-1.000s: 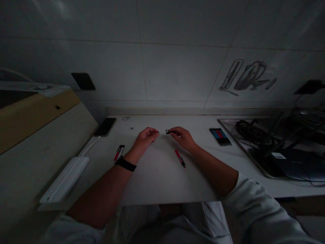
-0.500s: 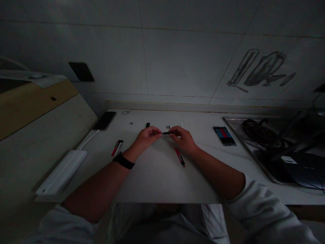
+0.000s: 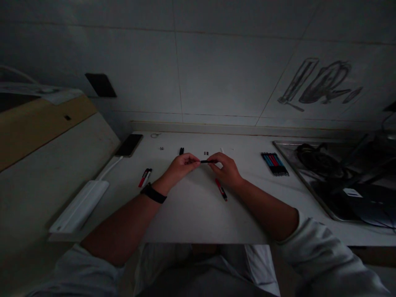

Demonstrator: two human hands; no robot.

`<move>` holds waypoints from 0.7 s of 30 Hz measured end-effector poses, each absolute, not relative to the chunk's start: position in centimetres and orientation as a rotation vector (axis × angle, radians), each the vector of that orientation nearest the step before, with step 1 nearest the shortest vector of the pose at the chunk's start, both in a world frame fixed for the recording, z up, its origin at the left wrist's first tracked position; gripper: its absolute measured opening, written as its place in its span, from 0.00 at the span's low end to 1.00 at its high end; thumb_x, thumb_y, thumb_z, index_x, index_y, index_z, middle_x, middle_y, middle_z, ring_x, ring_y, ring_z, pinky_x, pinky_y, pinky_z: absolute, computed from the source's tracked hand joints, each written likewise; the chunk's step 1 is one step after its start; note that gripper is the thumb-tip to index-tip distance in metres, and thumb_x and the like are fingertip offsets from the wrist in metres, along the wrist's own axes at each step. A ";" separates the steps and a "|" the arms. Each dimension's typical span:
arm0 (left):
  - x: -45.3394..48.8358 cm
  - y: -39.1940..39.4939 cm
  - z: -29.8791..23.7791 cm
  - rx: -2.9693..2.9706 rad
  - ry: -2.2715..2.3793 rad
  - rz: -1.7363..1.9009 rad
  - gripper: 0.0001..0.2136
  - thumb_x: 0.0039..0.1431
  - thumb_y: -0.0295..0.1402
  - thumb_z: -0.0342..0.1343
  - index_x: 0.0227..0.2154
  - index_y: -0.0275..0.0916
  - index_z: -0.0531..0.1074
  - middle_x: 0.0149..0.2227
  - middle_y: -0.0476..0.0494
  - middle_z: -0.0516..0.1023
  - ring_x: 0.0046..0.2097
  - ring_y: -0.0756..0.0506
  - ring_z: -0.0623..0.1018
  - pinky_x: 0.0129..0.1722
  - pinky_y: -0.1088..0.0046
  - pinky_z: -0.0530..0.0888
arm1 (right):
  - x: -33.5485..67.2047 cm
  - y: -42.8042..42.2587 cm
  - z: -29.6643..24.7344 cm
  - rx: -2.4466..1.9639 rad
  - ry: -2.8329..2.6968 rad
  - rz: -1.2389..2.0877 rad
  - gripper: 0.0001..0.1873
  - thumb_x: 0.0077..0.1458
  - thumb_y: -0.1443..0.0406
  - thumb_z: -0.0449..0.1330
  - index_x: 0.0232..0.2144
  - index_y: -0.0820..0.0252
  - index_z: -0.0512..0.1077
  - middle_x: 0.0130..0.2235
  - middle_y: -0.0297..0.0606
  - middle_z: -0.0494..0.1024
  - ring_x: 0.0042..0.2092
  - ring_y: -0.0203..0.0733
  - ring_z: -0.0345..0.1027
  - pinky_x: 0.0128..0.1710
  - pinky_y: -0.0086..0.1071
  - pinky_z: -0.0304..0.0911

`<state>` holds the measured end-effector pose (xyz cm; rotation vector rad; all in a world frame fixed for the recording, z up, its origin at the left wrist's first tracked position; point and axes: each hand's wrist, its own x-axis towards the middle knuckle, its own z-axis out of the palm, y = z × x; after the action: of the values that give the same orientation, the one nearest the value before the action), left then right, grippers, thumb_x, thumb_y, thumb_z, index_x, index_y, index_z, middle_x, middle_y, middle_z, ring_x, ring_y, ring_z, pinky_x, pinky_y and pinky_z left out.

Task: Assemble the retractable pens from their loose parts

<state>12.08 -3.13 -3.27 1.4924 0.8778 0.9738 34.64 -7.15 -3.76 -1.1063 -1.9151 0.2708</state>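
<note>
My left hand (image 3: 185,166) pinches the left end of a slim black pen part (image 3: 204,161). My right hand (image 3: 226,168) grips its right end, so the piece lies level between my fingertips, just above the table. Fingers cover both of its ends. Just below my right hand lies a red pen body (image 3: 220,189) with a black lower section. Beyond the hands are a pair of small dark pieces (image 3: 206,153), a black piece (image 3: 181,151) and a thin white stick (image 3: 222,150). Left of my left wrist rest red, white and black pen parts (image 3: 145,177).
A row of blue, red and black pens (image 3: 274,164) lies at the right. Tiny metal bits (image 3: 161,148) sit at the back left. A phone (image 3: 130,145) and a white power strip (image 3: 80,206) stand at the left. A metal tray (image 3: 309,181) holds dark equipment at the far right.
A light tip showed at the left end of the black pen part; now my left fingers sit against the black part. The whole view has shifted slightly.
</note>
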 end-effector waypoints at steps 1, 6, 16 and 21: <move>12.1 -3.1 -3.4 1.471 0.882 0.952 0.10 0.52 0.38 0.70 0.35 0.39 0.80 0.33 0.45 0.80 0.34 0.48 0.76 0.35 0.71 0.70 | 34.7 -7.2 -3.7 -1.111 -1.930 0.256 0.08 0.67 0.61 0.59 0.43 0.54 0.77 0.41 0.41 0.80 0.44 0.44 0.75 0.47 0.38 0.70; 12.0 -2.8 -3.7 1.448 0.865 0.936 0.09 0.53 0.37 0.69 0.35 0.39 0.79 0.34 0.45 0.80 0.34 0.48 0.76 0.35 0.72 0.71 | 34.7 -7.4 -3.6 -1.129 -1.970 0.247 0.10 0.67 0.60 0.58 0.45 0.54 0.77 0.42 0.41 0.81 0.43 0.44 0.75 0.46 0.38 0.69; 11.7 -2.9 -3.6 1.775 0.880 0.946 0.09 0.57 0.39 0.66 0.35 0.39 0.78 0.37 0.44 0.82 0.38 0.46 0.79 0.42 0.68 0.74 | 35.0 -6.7 -4.0 -1.340 -2.069 0.312 0.24 0.73 0.55 0.46 0.33 0.57 0.77 0.33 0.40 0.79 0.36 0.43 0.73 0.40 0.35 0.64; 11.5 -2.7 -3.4 1.800 0.924 0.989 0.09 0.59 0.38 0.65 0.36 0.38 0.78 0.37 0.44 0.82 0.39 0.46 0.80 0.43 0.67 0.75 | 35.1 -6.9 -4.3 -1.204 -1.987 0.429 0.18 0.68 0.54 0.56 0.53 0.55 0.73 0.43 0.42 0.81 0.41 0.44 0.75 0.42 0.37 0.68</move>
<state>11.51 -2.74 -3.44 1.8003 0.9241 0.9891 35.06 -6.85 -4.32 -1.2044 -1.9871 0.4289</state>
